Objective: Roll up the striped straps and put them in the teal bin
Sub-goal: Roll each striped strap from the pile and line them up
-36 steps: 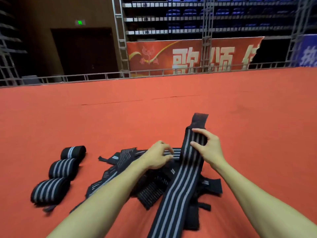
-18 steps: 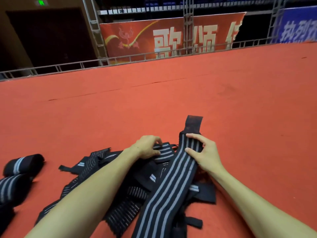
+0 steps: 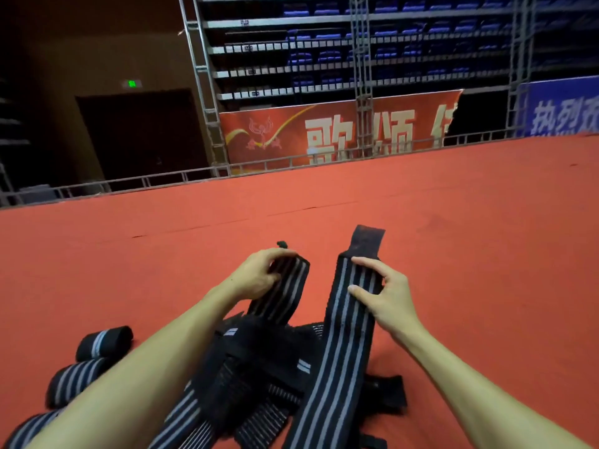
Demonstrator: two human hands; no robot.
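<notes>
Near the middle of the red carpet (image 3: 453, 254), a long strap (image 3: 348, 335) is being held by the right hand (image 3: 387, 301). Thumb and forefinger are being laid across its stripes just short of the black end tab (image 3: 369, 241), with the other fingers curled at its right edge. Just to the left, the far end of a second strap (image 3: 285, 293) is being gripped in the curled fingers of the left hand (image 3: 259, 277), its tail being trailed into the loose pile (image 3: 259, 367) nearer the body. A tight roll is probably being served best by one strap at a time: the second let go, the long one drawn clear of the pile, and rolling started opposite the tab with edges kept aligned. Three rolled straps (image 3: 76, 380) are lying at near left; the teal bin is not being shown.
</notes>
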